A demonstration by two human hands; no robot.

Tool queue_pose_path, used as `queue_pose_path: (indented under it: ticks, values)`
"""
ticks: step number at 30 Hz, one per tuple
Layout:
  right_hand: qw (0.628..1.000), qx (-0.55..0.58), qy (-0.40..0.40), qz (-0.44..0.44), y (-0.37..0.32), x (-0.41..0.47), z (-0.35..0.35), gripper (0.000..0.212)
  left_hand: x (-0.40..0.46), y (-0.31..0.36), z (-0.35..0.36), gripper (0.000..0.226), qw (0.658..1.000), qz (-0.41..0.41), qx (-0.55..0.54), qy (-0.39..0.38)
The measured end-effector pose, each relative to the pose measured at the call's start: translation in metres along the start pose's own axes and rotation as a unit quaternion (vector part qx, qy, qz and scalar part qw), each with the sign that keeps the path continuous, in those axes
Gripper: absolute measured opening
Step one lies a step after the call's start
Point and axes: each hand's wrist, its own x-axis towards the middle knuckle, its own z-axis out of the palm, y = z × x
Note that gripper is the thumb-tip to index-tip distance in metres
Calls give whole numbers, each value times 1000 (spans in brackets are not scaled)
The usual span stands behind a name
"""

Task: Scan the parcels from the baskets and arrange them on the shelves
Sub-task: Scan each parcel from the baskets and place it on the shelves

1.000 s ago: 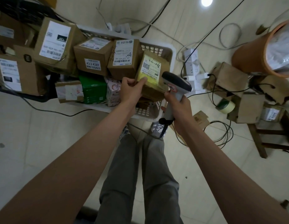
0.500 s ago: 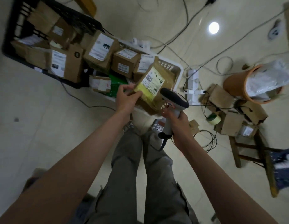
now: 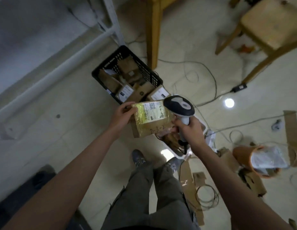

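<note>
parcel (image 3: 151,119) sits lifted above the white basket (image 3: 181,156), your left hand (image 3: 122,117) pinching its edge, your right hand (image 3: 190,130) clenched round the scanner (image 3: 179,106). tilt the glossy label flat toward the scanner head to avoid glare. handwriting reads roughly "2-3-2"; the printed digits blur.

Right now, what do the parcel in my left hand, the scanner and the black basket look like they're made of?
Parcel: brown cardboard or kraft paper, apparently under glossy clear tape or film, since its yellow label glares. Scanner: moulded plastic, dark head with a grey panel, smooth semi-matte sheen. Black basket: rigid plastic, judging by its lattice-slotted walls; matte.
</note>
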Motion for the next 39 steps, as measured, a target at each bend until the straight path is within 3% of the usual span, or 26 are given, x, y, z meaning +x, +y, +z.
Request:
queue_pose_path:
  ticks: [5,10,15,20,25,29,36,39]
  values:
    - [977,-144,-109,-110,-63,-5,49,16,-13,55,-96,40,997,53,39,49]
    - [932,-234,-193,-197,-105,-22,97,26,-40,89,-173,31,989,88,59,106]
    - [860,-320,-238,-317,-125,-40,128,24,-74,104,-208,30,981,104,67,152]
    - [808,-337,-269,-402,-146,-52,135,47,-110,114,-223,28,973,114,68,187]
    - [787,-328,-287,-436,-166,-59,127,41,-139,125,-233,26,966,122,69,218]
    - [769,-321,-314,-455,-188,-59,126,36,-151,134,-234,39,959,132,74,241]
    - [737,-334,-362,-464,-213,-59,130,34,-168,145,-237,33,953,142,59,262]
    - [761,-309,-358,-444,-222,-53,132,26,-173,148,-243,27,949,140,43,281]
